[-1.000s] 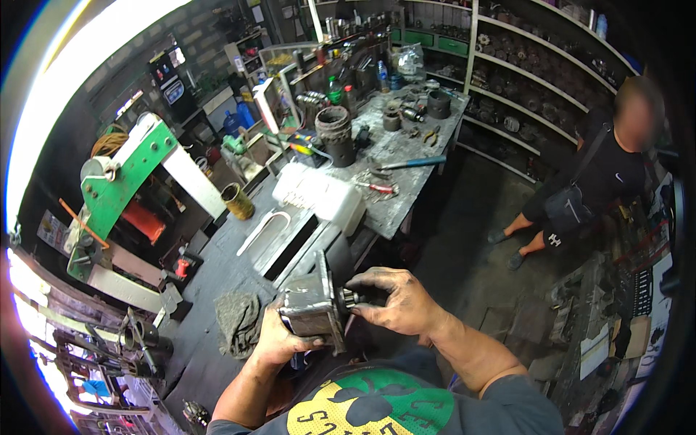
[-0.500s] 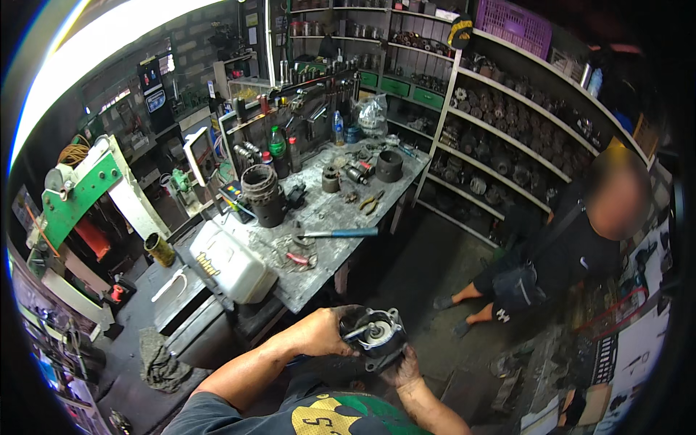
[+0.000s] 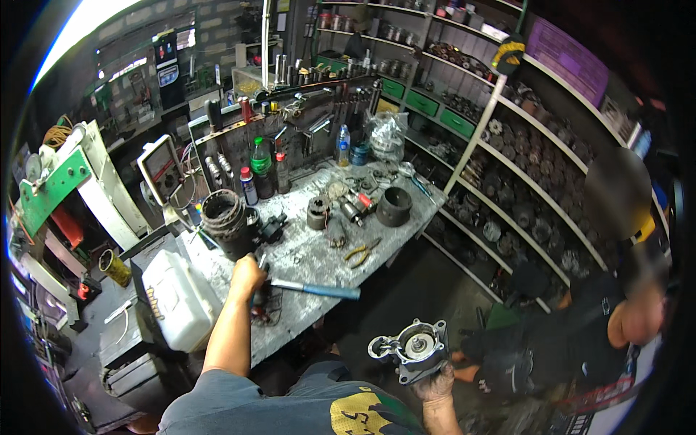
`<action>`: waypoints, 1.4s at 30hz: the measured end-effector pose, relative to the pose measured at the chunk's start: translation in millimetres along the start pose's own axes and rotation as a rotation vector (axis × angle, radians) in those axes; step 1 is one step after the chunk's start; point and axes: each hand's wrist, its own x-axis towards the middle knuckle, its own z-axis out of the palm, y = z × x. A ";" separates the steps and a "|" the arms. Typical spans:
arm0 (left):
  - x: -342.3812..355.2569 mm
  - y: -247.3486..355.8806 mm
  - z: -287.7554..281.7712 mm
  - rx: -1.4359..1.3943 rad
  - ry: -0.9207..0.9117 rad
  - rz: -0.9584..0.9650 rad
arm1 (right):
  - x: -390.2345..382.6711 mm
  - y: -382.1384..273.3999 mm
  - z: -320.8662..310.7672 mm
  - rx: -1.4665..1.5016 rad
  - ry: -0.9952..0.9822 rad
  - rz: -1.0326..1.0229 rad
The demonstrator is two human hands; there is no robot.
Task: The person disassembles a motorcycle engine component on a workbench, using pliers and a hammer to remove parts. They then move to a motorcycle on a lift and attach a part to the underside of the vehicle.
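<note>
My right hand (image 3: pixel 436 386) grips the underside of a motor housing (image 3: pixel 419 348), a dark metal casting with a bright round recess, a shaft end in the centre and a ring-shaped lobe on its left. It is held off the bench, its open face up. My left arm reaches to the bench, where my left hand (image 3: pixel 248 275) closes at the head end of a hammer (image 3: pixel 315 290) with a blue handle. The fingertips are partly hidden. Beyond that hand stands a dark ribbed cylinder (image 3: pixel 230 228). Yellow-handled pliers (image 3: pixel 357 254) lie right of it.
The bench (image 3: pixel 293 250) also bears a dark metal ring (image 3: pixel 394 206), small motor parts and several bottles. Left of my arm is a white plastic container (image 3: pixel 177 301). Shelves (image 3: pixel 533 181) full of parts line the right. A person in dark clothes (image 3: pixel 558 341) is close by on the right.
My left hand has left the housing and reached to the hammer on the bench. The housing now rests in my right hand alone, further right. The view has shifted, and the person is nearer.
</note>
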 end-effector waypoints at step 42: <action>-92.8 279.2 234.4 -1.258 0.277 -0.619 | 550.4 -35.6 -84.5 -1.315 -1.112 0.877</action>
